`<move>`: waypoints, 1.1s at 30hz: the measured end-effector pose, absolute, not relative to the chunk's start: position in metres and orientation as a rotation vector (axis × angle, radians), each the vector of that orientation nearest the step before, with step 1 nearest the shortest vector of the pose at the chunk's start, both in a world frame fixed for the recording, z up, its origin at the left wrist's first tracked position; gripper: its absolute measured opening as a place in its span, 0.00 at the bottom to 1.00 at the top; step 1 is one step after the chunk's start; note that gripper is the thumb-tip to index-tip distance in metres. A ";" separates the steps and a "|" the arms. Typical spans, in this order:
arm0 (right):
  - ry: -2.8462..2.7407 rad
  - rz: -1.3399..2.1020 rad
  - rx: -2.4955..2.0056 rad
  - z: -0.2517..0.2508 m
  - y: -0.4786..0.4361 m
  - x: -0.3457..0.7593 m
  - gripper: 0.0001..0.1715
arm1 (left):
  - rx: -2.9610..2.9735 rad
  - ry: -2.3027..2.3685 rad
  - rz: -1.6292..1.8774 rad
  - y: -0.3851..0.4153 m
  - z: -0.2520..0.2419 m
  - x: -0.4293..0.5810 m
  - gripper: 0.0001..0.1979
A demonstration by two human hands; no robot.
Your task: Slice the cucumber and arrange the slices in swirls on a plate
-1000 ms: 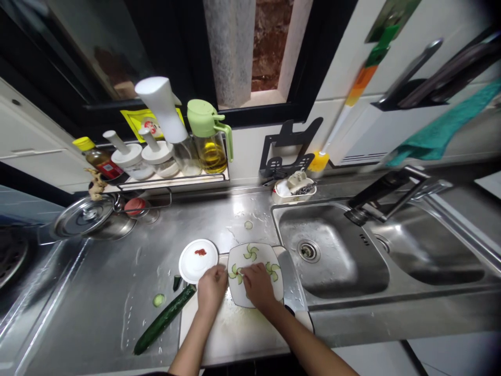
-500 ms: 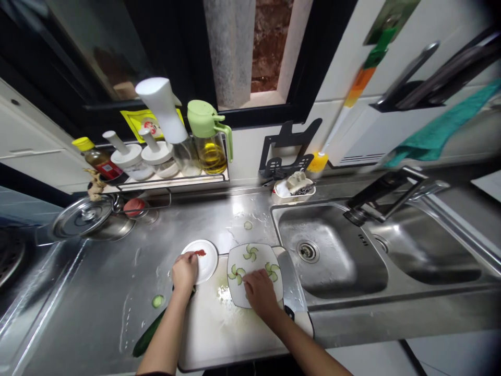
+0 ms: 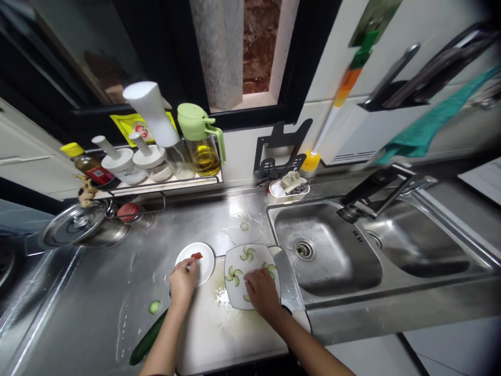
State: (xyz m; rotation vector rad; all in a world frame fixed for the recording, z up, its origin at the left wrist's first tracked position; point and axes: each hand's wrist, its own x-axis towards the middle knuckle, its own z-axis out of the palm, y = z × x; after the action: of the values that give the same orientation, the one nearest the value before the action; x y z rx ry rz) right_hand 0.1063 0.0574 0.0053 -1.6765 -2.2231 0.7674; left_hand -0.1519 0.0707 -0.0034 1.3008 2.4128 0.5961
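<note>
My left hand (image 3: 183, 280) is over the left edge of a small round white plate (image 3: 208, 267). Its thumb and fingertips are pinched close to a few small red pieces (image 3: 197, 256); whether anything is between them is too small to tell. My right hand (image 3: 263, 293) hovers over or rests on a squarish white plate (image 3: 235, 297), fingers curled together and their grip hidden. On that plate, thin cucumber slices (image 3: 247, 254) form pinwheels, the left one (image 3: 234, 276) with a red dot in its middle. Part of another pinwheel shows beside my right fingers.
Both plates stand on or against a white cutting board (image 3: 219, 339). A cucumber (image 3: 147, 342) and a cucumber slice (image 3: 154, 307) lie left of it, another slice (image 3: 244, 226) behind. A double sink (image 3: 329, 250) is at right, a seasoning rack (image 3: 168, 185) at back left.
The view has shifted slightly. My left fingertips have drawn back a little from the red pieces. My right hand sits slightly further right on the square plate, showing cucumber near its lower edge.
</note>
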 end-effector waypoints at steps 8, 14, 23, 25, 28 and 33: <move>-2.153 0.703 -1.812 0.008 0.077 0.124 0.10 | 1.632 1.906 0.742 0.088 0.006 -0.068 0.12; -2.144 0.676 -1.882 0.011 0.090 0.128 0.13 | 1.787 1.811 0.603 0.104 -0.001 -0.030 0.10; -2.187 0.619 -1.832 0.005 0.099 0.121 0.16 | 1.889 1.855 0.376 0.115 -0.002 -0.016 0.10; -2.202 0.604 -1.824 0.003 0.101 0.120 0.16 | 1.898 1.866 0.350 0.116 -0.003 -0.015 0.10; -2.219 0.590 -1.815 0.001 0.103 0.119 0.16 | 1.900 1.865 0.347 0.118 -0.004 -0.014 0.09; -2.230 0.590 -1.819 -0.002 0.106 0.118 0.15 | 1.875 1.857 0.341 0.118 -0.006 -0.013 0.09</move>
State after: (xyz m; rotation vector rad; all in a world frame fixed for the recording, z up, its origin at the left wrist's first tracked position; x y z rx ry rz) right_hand 0.1175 0.1063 -0.0018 -1.8188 -2.2300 0.5897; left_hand -0.0129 0.1182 -0.0055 1.8750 1.8569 0.3411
